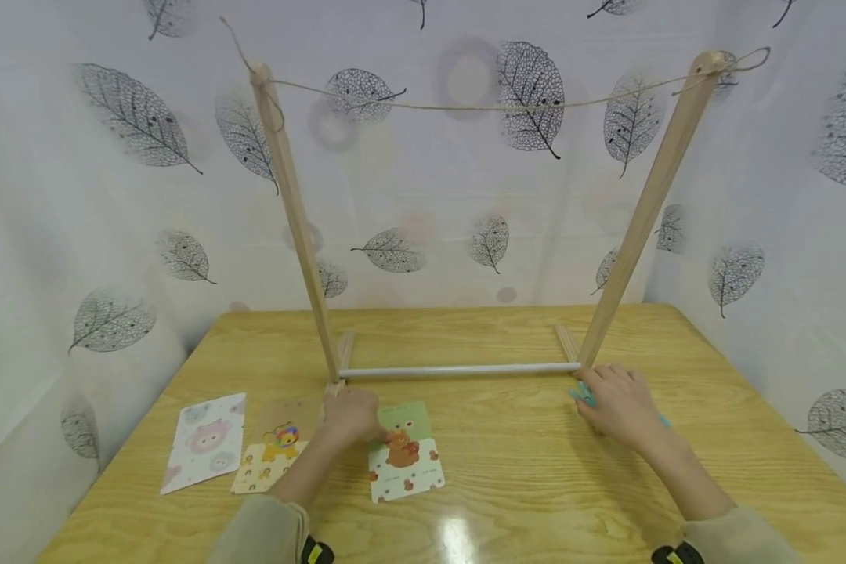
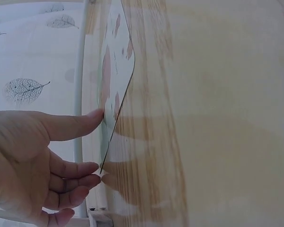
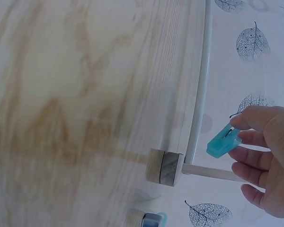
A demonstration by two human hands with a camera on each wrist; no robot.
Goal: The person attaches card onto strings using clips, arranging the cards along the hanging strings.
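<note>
Turquoise clip (image 3: 223, 141) sits in my right hand (image 1: 620, 403), pinched between thumb and forefinger, the other fingers loosely bent behind it, just beside the foot of the right wooden post (image 1: 641, 219). My left hand (image 1: 352, 413) pinches the bear card (image 1: 405, 458) near its upper left corner, thumb on one face and fingertips at the edge; in the left wrist view the card stands tilted along the wood grain. That card is on the near side of the white rod (image 1: 458, 370), which runs between the feet of the right post and the left wooden post (image 1: 292, 204). To the left, the lion card (image 1: 271, 462) lies on the table (image 1: 507, 462), partly behind my forearm, with the pale pink-animal card (image 1: 204, 442) beyond it. String (image 1: 465, 108) sags between the two post tops, looped at the right end
</note>
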